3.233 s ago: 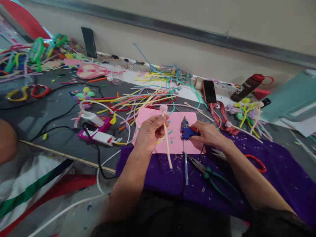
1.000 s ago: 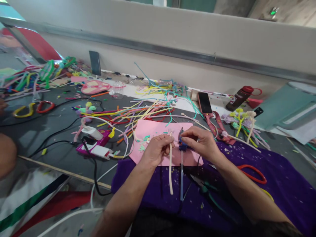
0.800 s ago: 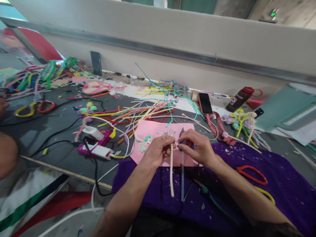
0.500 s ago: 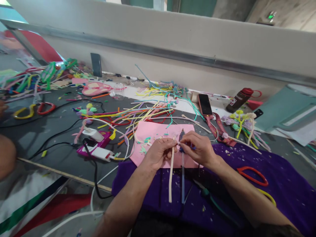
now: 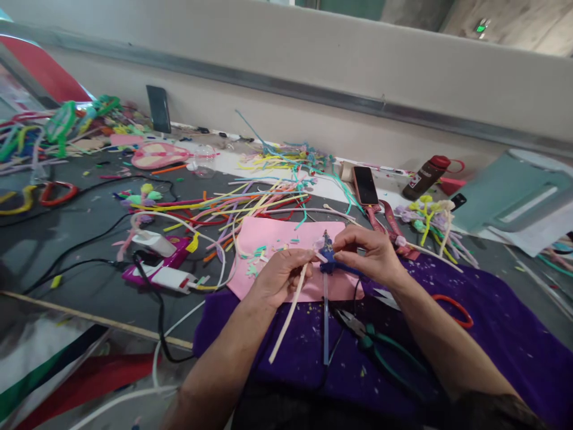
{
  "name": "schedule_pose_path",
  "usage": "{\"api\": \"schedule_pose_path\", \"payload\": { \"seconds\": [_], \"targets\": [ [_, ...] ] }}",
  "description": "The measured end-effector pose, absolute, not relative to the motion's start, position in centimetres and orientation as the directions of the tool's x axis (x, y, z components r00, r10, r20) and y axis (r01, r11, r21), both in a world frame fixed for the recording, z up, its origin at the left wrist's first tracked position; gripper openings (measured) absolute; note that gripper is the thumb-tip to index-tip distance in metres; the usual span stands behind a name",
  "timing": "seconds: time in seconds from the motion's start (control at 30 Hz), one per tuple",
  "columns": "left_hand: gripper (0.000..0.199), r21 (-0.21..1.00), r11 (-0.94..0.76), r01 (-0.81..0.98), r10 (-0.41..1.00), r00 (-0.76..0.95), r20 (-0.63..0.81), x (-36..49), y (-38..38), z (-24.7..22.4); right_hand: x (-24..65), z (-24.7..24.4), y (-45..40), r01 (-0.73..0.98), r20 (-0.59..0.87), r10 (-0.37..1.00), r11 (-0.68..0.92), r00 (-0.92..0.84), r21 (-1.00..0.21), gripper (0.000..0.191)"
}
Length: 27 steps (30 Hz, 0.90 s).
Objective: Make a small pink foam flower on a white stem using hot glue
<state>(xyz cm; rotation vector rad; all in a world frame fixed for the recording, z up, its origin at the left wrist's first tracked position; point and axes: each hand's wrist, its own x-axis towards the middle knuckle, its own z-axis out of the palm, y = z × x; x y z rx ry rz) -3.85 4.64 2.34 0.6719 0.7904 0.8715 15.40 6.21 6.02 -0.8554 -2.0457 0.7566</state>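
Tabletop (image 5: 92,230): left hand (image 5: 285,276) pinching stem (image 5: 287,321); bottle label (image 5: 415,181) apparently illegible.

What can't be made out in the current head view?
All head view:
Cream stem, upper part: behind the left hand.
Right hand, pinch: too small to tell if it holds anything.
Red-handled scissors, pivot: behind the right forearm.
Yellow handle: cut off by left edge.
Bottle, lettering: too small.
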Motion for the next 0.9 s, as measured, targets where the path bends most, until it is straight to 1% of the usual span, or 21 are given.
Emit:
{"api": "schedule_pose_path", "payload": {
  "seconds": [0.1, 0.27, 0.37, 0.43, 0.57, 0.67, 0.8, 0.9],
  "targets": [
    [0.018, 0.756, 0.483, -0.441, 0.855, 0.424, -0.298, -3.9, 4.7, 2.3, 14.7, 5.5, 5.8, 0.312, 0.467, 0.742, 0.643, -0.482, -0.700, 0.011],
    [0.019, 0.759, 0.484, -0.435, 0.854, 0.425, -0.301, -3.9, 4.6, 2.2, 13.9, 4.8, 5.5, 0.348, 0.519, 0.697, 0.706, -0.495, -0.617, 0.005],
    [0.021, 0.779, 0.470, -0.415, 0.859, 0.419, -0.295, -3.9, 4.5, 2.2, 13.8, 4.8, 5.4, 0.377, 0.526, 0.690, 0.718, -0.497, -0.585, 0.006],
    [0.021, 0.814, 0.439, -0.381, 0.873, 0.395, -0.286, -3.8, 4.5, 2.3, 14.1, 5.2, 5.5, 0.389, 0.513, 0.693, 0.715, -0.507, -0.581, 0.007],
    [0.023, 0.890, 0.366, -0.271, 0.900, 0.347, -0.265, -3.7, 4.2, 2.3, 15.6, 6.5, 6.0, 0.423, 0.453, 0.746, 0.657, -0.488, -0.625, 0.007],
    [0.023, 0.931, 0.330, -0.158, 0.903, 0.339, -0.263, -3.5, 4.0, 2.4, 16.7, 7.1, 6.5, 0.437, 0.406, 0.769, 0.623, -0.495, -0.649, 0.007],
    [0.026, 0.959, 0.279, 0.052, 0.916, 0.287, -0.282, -3.2, 3.7, 2.5, 17.0, 6.9, 6.7, 0.414, 0.384, 0.727, 0.657, -0.570, -0.630, 0.008],
    [0.028, 0.971, 0.155, 0.181, 0.941, 0.272, -0.201, -3.1, 3.7, 2.3, 16.7, 6.7, 6.8, 0.397, 0.367, 0.681, 0.693, -0.634, -0.601, 0.008]
  ]
}}
